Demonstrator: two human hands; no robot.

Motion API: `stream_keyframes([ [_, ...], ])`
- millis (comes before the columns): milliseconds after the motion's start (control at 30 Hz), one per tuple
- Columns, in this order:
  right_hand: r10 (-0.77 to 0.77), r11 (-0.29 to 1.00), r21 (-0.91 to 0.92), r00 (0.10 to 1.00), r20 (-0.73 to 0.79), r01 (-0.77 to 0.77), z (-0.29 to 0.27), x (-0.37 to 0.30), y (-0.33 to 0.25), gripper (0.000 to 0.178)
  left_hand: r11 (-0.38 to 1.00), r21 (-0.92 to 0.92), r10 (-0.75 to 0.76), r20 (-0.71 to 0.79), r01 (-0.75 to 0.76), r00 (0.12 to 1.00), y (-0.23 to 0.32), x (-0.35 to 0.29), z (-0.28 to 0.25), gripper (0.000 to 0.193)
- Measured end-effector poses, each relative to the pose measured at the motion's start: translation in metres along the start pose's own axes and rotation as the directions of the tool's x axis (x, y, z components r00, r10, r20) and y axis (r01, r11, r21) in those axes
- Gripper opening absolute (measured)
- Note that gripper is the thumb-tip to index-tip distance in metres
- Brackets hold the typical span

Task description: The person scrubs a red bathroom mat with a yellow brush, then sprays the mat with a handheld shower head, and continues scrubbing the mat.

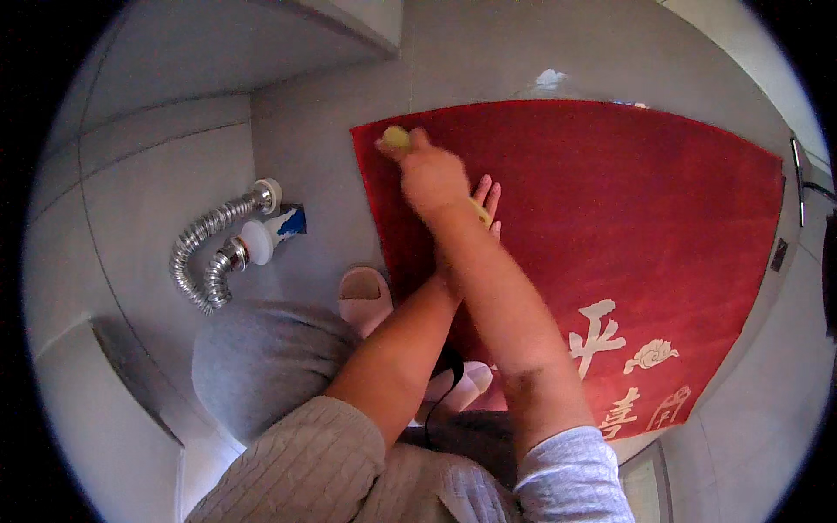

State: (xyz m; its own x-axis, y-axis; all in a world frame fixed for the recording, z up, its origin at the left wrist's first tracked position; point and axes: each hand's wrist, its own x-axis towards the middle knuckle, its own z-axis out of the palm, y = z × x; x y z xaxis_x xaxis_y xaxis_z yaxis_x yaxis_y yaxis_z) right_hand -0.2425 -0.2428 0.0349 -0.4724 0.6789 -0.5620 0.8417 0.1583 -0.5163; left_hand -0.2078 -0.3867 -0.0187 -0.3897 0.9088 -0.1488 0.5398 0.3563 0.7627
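Observation:
My forearms cross over a red mat (pixel 628 192), the right one on top. My right hand (pixel 432 179) is closed in a fist near the mat's far left corner. A rounded yellow-green thing (pixel 397 138) sticks out of its front; motion smears it, and its kind is not clear. Partly covered by the right forearm, my left hand (pixel 490 199) shows several stretched-out fingers over the mat. A small yellow piece (pixel 479 212) shows beside these fingers. Whether it belongs to the thing in my right fist cannot be made out.
A ribbed silver hose (pixel 196 240) and a white pipe fitting (pixel 257 242) come from the grey wall on the left. Pink slippers (pixel 364 296) are beside the mat's left edge. Pale characters and a flower mark the mat's near right part. A white scrap (pixel 550 79) is beyond the mat.

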Motion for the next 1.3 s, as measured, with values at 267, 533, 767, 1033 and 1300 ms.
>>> stream_keyframes([
  [267,-0.026,0.967,-0.241,0.904,-0.426,-0.086,-0.094,0.027,0.139,0.044,0.754,0.656,-0.165,0.133,0.038,0.977,0.015,0.004,-0.011,0.061],
  [533,-0.111,0.990,-0.086,0.994,-0.022,0.109,0.011,-0.013,0.051,0.044,0.705,0.709,-0.318,0.283,0.026,0.905,0.028,0.010,-0.015,0.057],
  [767,-0.333,0.924,-0.255,0.926,-0.176,0.284,-0.051,-0.046,0.090,0.060,0.762,0.647,-0.095,0.070,0.027,0.993,0.015,0.004,-0.006,0.051],
  [1033,-0.378,0.848,-0.507,0.845,-0.378,0.152,-0.081,-0.099,0.227,0.058,0.983,0.058,-0.156,-0.213,0.172,0.964,0.050,0.060,0.003,0.063],
  [1300,-0.327,0.851,-0.516,0.868,-0.374,0.098,-0.060,-0.117,0.275,0.051,0.846,0.516,0.004,-0.256,0.133,0.967,0.033,0.100,0.003,0.071],
])
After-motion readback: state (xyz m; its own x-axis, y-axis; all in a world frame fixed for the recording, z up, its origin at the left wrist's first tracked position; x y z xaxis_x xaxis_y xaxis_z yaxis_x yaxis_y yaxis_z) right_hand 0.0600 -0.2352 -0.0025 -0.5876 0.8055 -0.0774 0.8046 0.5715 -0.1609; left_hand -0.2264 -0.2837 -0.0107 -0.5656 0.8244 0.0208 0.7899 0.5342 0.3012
